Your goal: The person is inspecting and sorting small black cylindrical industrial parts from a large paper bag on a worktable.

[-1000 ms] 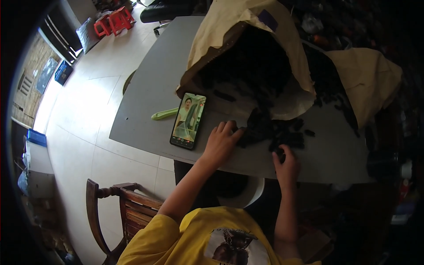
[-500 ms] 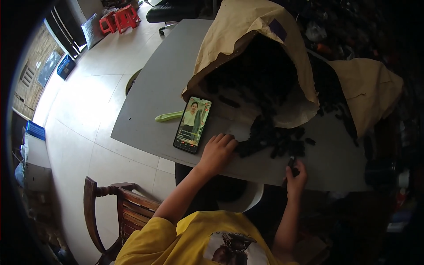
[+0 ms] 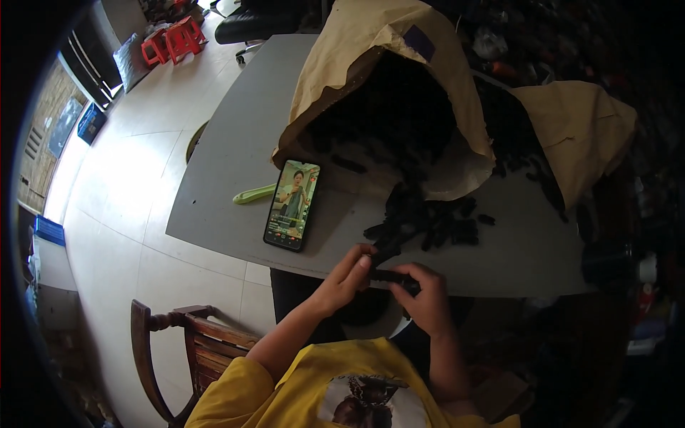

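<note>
Close together at the table's near edge, my left hand (image 3: pixel 344 282) and my right hand (image 3: pixel 426 299) are both closed on dark pieces. A black elongated piece (image 3: pixel 385 276) spans the gap between them, its right end in my right fingers. Another dark piece (image 3: pixel 386 255) shows by my left fingertips; its exact shape is hard to make out. Just beyond lies a loose pile of small black pieces (image 3: pixel 446 227), their kind unclear. It spreads from the mouth of a large brown paper bag (image 3: pixel 325 75) lying on its side, dark inside.
A phone (image 3: pixel 288 207) with a lit screen lies left of the pile, over a light green long object (image 3: pixel 251 195). A second brown paper bag (image 3: pixel 581 132) lies at the right on the grey table (image 3: pixel 221 167). A wooden chair (image 3: pixel 214 349) stands at my left.
My right hand has come left and nearer from the pile's right side, carrying a black piece to my left hand. My left hand has drawn back off the table surface. The phone's picture differs.
</note>
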